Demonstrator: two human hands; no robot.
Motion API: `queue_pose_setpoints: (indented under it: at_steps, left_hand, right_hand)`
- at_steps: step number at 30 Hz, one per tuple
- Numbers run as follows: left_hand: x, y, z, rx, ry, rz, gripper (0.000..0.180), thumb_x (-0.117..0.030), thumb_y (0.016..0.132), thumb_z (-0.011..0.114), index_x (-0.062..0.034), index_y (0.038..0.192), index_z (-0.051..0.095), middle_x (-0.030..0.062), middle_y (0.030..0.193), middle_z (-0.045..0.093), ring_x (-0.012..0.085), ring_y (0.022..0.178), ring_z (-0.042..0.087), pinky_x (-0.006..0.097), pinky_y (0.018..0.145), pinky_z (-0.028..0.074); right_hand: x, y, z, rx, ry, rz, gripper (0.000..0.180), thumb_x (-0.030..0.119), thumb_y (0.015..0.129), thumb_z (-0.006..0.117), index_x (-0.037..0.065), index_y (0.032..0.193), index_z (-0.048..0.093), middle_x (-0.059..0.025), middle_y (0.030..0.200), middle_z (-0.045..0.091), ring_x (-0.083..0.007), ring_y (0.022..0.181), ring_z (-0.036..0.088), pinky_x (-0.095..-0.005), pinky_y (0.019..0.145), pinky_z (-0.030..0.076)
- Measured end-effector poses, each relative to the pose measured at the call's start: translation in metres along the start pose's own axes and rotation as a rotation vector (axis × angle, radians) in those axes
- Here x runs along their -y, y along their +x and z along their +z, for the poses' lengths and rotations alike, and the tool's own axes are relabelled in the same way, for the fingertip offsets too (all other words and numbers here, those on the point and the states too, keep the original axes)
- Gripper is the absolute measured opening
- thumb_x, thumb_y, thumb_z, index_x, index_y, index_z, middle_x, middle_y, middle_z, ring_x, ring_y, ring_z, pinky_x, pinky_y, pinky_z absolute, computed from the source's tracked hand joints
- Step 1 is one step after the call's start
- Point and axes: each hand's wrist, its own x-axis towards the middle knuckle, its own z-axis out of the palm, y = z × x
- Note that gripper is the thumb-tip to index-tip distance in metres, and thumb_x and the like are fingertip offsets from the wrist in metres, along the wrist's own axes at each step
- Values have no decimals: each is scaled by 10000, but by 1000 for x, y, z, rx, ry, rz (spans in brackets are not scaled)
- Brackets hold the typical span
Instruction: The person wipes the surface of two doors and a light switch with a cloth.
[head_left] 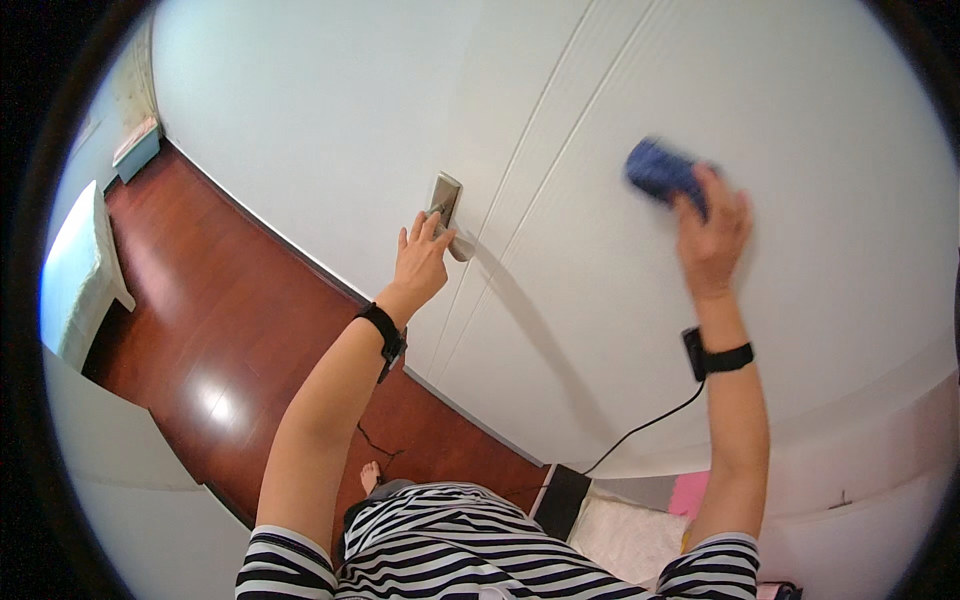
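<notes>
Two hands up against a white door (620,250).
Left hand (420,262) fingers curled on the door's handle (447,215); right hand (712,235) grips a blue cloth (660,170) right of it.

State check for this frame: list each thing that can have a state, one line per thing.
Left hand: on the door handle, grip unclear.
Right hand: closed on a blue cloth, pressed to the door.
White door: looks shut, seam not clear.
Blue cloth: bunched, blurred.
Black cable: hanging slack from the right wrist strap.

Black-and-white striped short sleeves, black wristbands, thin black cable
</notes>
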Motion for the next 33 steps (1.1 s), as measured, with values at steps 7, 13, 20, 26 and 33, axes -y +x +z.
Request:
queue_pose_setpoints:
  at_steps: [7, 13, 20, 26, 33]
  left_hand:
    - [-54, -12, 15, -145, -313, 134, 640, 58, 746, 564, -101, 1348, 416, 151, 1447, 299, 378, 1382, 214, 558, 1094, 221]
    - [-106, -18, 31, -142, -403, 116, 742, 72, 747, 540, -89, 1427, 289, 178, 1491, 196, 372, 1378, 212, 532, 1105, 212]
    - [-128, -22, 44, -217, -435, 52, 810, 122, 719, 511, -102, 1449, 242, 176, 1522, 121, 388, 1367, 217, 500, 1106, 235]
    - [-167, -23, 45, -252, -384, 103, 847, 100, 743, 561, -127, 1474, 196, 179, 1533, 87, 392, 1376, 198, 475, 1104, 261]
    - [-195, -15, 46, -373, -448, 145, 758, -128, 861, 627, -142, 1485, 196, 177, 1534, 93, 374, 1397, 170, 540, 1092, 195]
  right_hand:
    - [-35, 23, -1, -87, -7, 102, 247, 122, 875, 605, 144, 1120, 630, -74, 1319, 491, -290, 1248, 430, -476, 1041, 334]
    - [24, -75, 7, 286, 95, -47, 233, 169, 868, 537, 146, 1059, 669, -74, 1470, 362, -285, 1380, 279, -522, 1124, 135]
    - [96, -206, -1, 661, 246, -260, 311, 232, 918, 469, 110, 1160, 622, -26, 1520, 271, -210, 1415, 186, -466, 1126, 150]
    - [114, -294, -10, 749, 273, -411, 322, 248, 901, 487, 146, 1174, 623, -14, 1538, 224, -191, 1425, 151, -473, 1136, 102]
    - [45, -244, -42, 530, 267, -330, 188, 272, 876, 535, 206, 959, 690, 13, 1452, 394, -195, 1380, 276, -561, 1091, 134]
